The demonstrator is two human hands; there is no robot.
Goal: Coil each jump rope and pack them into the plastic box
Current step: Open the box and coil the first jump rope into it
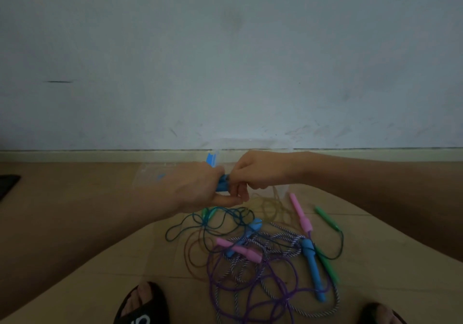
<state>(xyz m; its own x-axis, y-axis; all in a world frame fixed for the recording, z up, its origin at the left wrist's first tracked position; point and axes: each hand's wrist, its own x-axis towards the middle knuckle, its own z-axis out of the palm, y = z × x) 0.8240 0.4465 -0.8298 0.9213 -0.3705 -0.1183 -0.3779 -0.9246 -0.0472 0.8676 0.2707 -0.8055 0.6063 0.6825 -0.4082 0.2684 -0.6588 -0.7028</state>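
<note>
— Between my 2 hands, what do you see?

— Your left hand (198, 185) is wrapped round a blue handle (223, 184), fingers curled under it. Your right hand (255, 173) meets it from the other side, fingertips pinched at the same handle's end. Which way does it lie?

— Roughly sideways, left to right, with its free end poking toward my right hand. Both hands are equally close; they touch at the handle.

— And the rope from it?

— I cannot tell where it leaves my grip. A dark teal cord (213, 221) loops on the floor just below my left hand, so I judge that is the one I would coil.

— Where does it go once coiled?

— Behind my hands, toward the wall: the clear plastic box (155, 173), hard to make out, with a blue clip (211, 159) showing above my left knuckles. So the packing move goes forward and a little left, away from me.

— And to the right?

— Nearer me and lower, the other ropes lie tangled: a blue handle (313, 271) among striped and purple cords (250, 273), pink handles (300, 213), green handles (328, 219) farthest right.
</note>
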